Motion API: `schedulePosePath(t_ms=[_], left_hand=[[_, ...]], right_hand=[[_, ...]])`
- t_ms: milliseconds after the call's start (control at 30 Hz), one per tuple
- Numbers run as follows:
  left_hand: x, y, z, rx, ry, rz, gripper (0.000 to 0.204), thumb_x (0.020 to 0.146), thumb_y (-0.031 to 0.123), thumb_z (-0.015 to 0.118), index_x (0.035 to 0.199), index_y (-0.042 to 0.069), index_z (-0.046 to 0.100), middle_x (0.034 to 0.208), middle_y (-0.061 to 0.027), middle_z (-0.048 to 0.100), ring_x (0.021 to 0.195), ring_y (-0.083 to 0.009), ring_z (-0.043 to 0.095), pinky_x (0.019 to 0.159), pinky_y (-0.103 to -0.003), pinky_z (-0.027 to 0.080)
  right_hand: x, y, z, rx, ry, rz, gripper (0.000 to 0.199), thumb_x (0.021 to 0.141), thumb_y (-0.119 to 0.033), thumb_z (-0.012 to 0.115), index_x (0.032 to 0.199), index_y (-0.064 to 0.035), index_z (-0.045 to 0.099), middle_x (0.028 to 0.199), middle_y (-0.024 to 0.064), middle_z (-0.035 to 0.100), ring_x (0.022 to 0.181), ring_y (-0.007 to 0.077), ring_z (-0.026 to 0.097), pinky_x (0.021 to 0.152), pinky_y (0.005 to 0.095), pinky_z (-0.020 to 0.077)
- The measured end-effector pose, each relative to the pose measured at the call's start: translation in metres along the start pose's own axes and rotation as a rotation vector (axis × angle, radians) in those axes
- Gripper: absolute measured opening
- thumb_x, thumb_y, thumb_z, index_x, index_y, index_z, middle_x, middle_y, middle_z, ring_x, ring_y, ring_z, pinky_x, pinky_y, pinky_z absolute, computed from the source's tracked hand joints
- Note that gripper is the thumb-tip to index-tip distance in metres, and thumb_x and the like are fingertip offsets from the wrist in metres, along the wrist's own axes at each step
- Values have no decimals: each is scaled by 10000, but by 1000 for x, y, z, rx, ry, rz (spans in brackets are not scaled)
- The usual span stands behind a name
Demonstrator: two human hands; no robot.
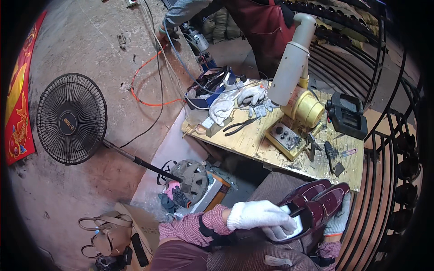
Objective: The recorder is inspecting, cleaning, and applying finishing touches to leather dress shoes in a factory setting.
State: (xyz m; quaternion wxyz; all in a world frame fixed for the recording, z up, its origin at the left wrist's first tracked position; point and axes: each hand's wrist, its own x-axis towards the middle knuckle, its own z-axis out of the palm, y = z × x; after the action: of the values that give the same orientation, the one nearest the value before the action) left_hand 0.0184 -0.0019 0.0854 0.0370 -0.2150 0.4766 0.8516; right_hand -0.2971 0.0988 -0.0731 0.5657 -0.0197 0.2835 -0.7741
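Note:
A pair of glossy dark red loafers [323, 205] is held side by side over my lap, toes pointing away to the upper right. My right hand [340, 216], in a whitish glove, grips them from the right side; its fingers are partly hidden behind the shoes. At the heel end, my left hand [262, 219], in a white knitted glove, has its fingers bent against a white piece [296, 226] in the nearer shoe's opening. Whether that piece is loose or part of the shoe I cannot tell.
Ahead is a wooden workbench [253, 149] with a yellow-and-grey hot-air blower [303, 106], pliers [239, 126], gloves [253, 95] and a control box [285, 137]. Black metal racks [370, 198] holding shoes stand right. Left are a fan [70, 119] and handbag [110, 237]. Another person in a red apron [262, 22] works beyond.

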Motion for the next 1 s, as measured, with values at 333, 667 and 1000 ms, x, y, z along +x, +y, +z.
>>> schedulePosePath(t_ms=[333,667,1000], left_hand=[[65,-26,12,452,202,302,331,1112,227,506,1369,45,607,1339,-117,680,1232,-204,641,1078,-362,484],[101,-33,11,-808,412,54,379,1088,146,554,1440,5,571,1387,-113,682,1242,-215,677,1098,-332,540],[107,-41,8,-431,474,-42,221,1018,103,639,1222,67,717,1015,-4,723,772,-63,623,661,-235,499]], right_hand=[[5,14,17,-1006,32,-477,408,1060,-89,611,1460,-13,589,1383,139,674,1325,274,617,1145,381,494],[-1,14,57,-1088,193,-344,692,1048,-239,662,1613,38,376,1572,193,537,1456,283,512,1218,360,381],[-57,0,73,-1760,-358,-691,552,834,35,718,1366,-112,701,1339,84,731,1325,347,630,1179,496,439]])
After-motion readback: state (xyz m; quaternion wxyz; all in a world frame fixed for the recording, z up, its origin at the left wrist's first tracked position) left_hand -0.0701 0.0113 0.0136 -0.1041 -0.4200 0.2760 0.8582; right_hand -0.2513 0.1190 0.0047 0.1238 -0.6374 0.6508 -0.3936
